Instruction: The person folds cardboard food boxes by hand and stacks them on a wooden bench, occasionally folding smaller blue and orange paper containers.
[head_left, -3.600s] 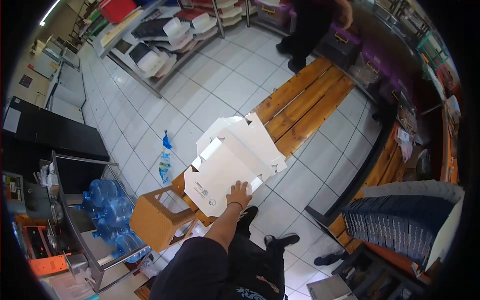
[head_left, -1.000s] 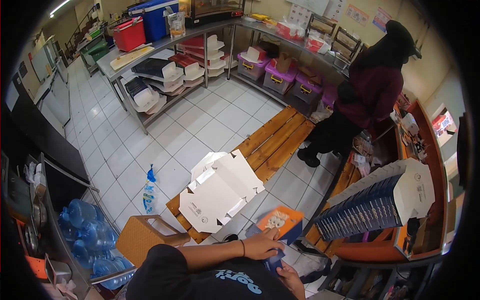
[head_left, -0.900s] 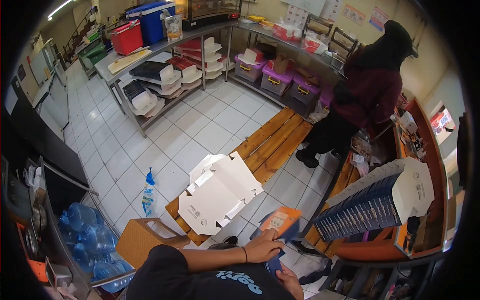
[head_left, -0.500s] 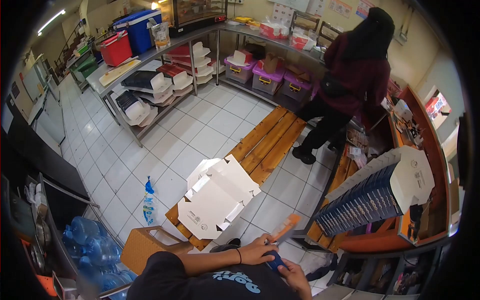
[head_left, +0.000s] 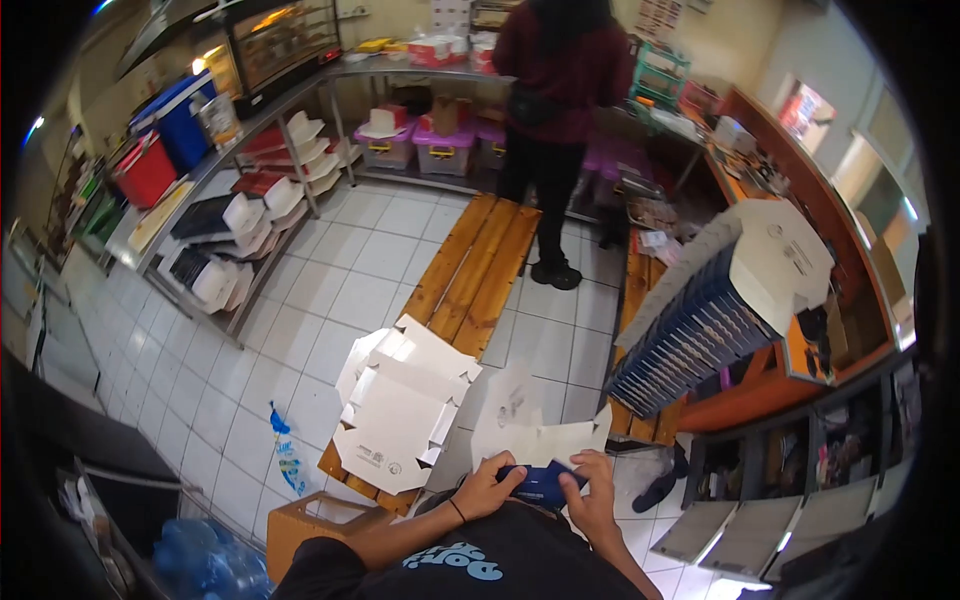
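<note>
Close to my body I hold a partly folded cardboard box (head_left: 563, 438), white inside and dark blue outside. My left hand (head_left: 487, 488) grips its near edge on the left, with the fingers curled. On the other side, my right hand (head_left: 592, 492) pinches the blue flap, thumb in front. The box's white panels spread away from me over the floor. Flat, unfolded white cardboard boxes (head_left: 395, 410) lie on the wooden bench (head_left: 465, 270), just left of and beyond my hands. To the right rises a tall leaning stack of blue-and-white boxes (head_left: 690, 325).
A person (head_left: 560, 110) in dark clothes stands at the far counter. A blue plastic wrapper (head_left: 286, 450) lies on the tiled floor. Water jugs (head_left: 205, 555) and a tan stool (head_left: 310, 540) are at the near left. Purple-lidded bins (head_left: 445, 150) sit under the counter.
The box in my hands has turned from nearly edge-on to showing its white inside. My right hand has risen and moved apart from the left. The view has shifted right; the other person stands more upright.
</note>
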